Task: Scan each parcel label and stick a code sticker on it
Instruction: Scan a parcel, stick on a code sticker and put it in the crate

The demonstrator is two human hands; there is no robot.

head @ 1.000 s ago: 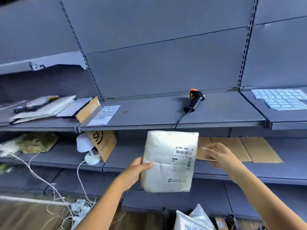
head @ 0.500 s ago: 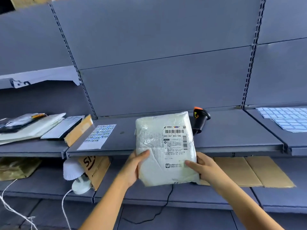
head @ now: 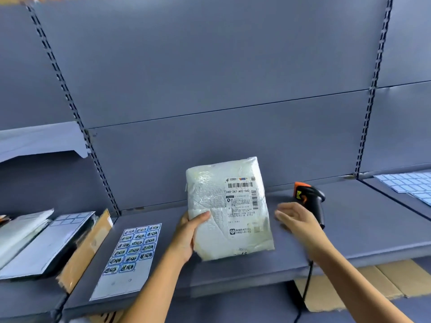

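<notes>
Grey shelf [head: 373, 229], left grip [head: 189, 234] clasping parcel [head: 210, 199], right grip [head: 298, 222] spread empty beside scanner [head: 312, 199]

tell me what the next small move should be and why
Probably the right hand takes the barcode scanner by its handle. That hand is open and holds nothing, right in front of the scanner lying on the shelf, while the left hand holds the white parcel with its label facing the camera.
</notes>
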